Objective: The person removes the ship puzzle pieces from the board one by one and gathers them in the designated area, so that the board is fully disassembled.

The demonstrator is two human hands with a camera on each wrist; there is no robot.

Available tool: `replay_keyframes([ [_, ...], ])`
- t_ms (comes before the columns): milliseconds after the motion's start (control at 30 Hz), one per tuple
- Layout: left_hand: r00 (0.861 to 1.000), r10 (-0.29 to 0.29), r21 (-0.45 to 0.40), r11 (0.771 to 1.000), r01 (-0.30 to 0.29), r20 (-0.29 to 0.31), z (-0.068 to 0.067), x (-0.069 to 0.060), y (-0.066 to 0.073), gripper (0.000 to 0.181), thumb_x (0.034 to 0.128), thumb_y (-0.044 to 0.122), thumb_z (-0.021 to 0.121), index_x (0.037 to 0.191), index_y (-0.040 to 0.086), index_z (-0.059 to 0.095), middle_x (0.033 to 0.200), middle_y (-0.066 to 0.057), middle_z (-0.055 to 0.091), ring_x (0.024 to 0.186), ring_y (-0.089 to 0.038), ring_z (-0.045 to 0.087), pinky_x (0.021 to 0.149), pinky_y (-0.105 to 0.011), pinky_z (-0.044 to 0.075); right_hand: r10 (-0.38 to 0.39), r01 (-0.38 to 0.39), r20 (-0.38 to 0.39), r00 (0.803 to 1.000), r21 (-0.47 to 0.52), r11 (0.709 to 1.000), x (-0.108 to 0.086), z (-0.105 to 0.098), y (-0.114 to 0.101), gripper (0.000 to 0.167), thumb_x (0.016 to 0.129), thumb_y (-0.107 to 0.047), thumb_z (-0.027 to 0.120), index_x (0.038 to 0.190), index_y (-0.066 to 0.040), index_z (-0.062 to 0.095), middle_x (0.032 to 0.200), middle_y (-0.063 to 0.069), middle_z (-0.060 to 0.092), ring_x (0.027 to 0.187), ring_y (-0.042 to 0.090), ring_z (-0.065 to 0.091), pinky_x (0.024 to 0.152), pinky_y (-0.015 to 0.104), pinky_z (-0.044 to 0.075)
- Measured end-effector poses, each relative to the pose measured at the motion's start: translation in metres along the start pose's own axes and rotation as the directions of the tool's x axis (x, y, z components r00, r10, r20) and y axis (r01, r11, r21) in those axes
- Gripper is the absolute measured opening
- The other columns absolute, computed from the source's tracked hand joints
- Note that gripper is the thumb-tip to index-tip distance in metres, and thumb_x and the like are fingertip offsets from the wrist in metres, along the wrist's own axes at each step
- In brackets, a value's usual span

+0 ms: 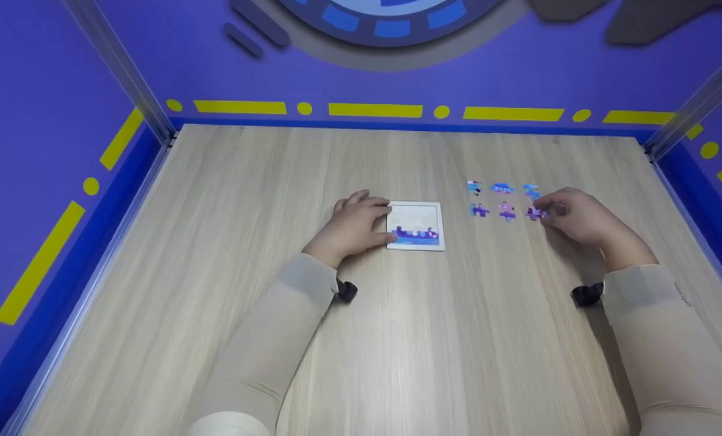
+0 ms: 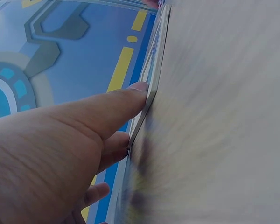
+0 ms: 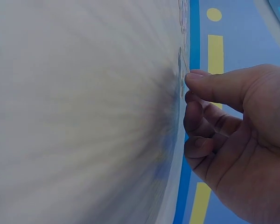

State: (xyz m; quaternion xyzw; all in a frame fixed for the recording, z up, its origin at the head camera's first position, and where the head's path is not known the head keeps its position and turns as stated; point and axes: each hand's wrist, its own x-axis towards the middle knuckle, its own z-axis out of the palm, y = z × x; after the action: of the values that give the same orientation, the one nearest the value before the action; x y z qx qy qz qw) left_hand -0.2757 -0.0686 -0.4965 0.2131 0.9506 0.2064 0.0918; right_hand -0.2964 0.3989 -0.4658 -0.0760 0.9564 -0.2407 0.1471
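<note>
A square white puzzle tray lies on the table, with joined pieces along its lower part. My left hand rests at the tray's left side, thumb near the lower corner and fingertips at the upper one. In the left wrist view the thumb touches the tray's rim. Further right, my right hand pinches the near right jigsaw piece of a small group. Seen from the right wrist, thumb and forefinger meet at a thin piece edge; the other fingers curl loosely.
Several loose jigsaw pieces lie in two rows between tray and right hand, including a pink one. Blue-purple panels with yellow marks border the wooden table at the back and sides. Both wrists carry black cameras.
</note>
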Motion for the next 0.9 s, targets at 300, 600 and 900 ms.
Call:
replay_keyframes([
  [300, 1.0, -0.003, 0.011, 1.0, 0.003, 0.01, 0.0003, 0.0011, -0.0003, 0.072, 0.1065, 0.055, 0.075, 0.166, 0.017, 0.059, 0.179, 0.0, 0.049, 0.176, -0.037, 0.025, 0.141, -0.064, 0.02, 0.005, -0.005, 0.017, 1.0, -0.002, 1.0, 0.0003, -0.0012, 0.0, 0.041, 0.115, -0.006, 0.06, 0.154, 0.005, 0.063, 0.165, 0.037, 0.047, 0.158, 0.063, 0.039, 0.128, 0.082, 0.031],
  [600, 1.0, -0.006, 0.009, 1.0, 0.006, 0.014, -0.0002, 0.0005, 0.0007, 0.072, 0.1061, 0.054, 0.076, 0.166, 0.018, 0.059, 0.18, 0.001, 0.049, 0.176, -0.038, 0.024, 0.141, -0.066, 0.02, 0.006, -0.005, 0.018, 1.0, -0.013, 1.0, 0.0012, -0.0008, 0.0006, 0.042, 0.113, -0.005, 0.062, 0.154, 0.004, 0.063, 0.165, 0.037, 0.046, 0.159, 0.063, 0.037, 0.13, 0.081, 0.029],
  [900, 1.0, -0.01, 0.009, 1.0, 0.01, 0.019, -0.0015, 0.0, 0.0012, 0.072, 0.1066, 0.054, 0.075, 0.167, 0.018, 0.059, 0.18, 0.001, 0.048, 0.177, -0.038, 0.024, 0.141, -0.066, 0.02, -0.001, 0.001, -0.001, 1.0, -0.009, 1.0, 0.0007, -0.0008, 0.0009, 0.041, 0.112, -0.003, 0.064, 0.152, 0.005, 0.064, 0.162, 0.037, 0.049, 0.157, 0.062, 0.039, 0.13, 0.081, 0.029],
])
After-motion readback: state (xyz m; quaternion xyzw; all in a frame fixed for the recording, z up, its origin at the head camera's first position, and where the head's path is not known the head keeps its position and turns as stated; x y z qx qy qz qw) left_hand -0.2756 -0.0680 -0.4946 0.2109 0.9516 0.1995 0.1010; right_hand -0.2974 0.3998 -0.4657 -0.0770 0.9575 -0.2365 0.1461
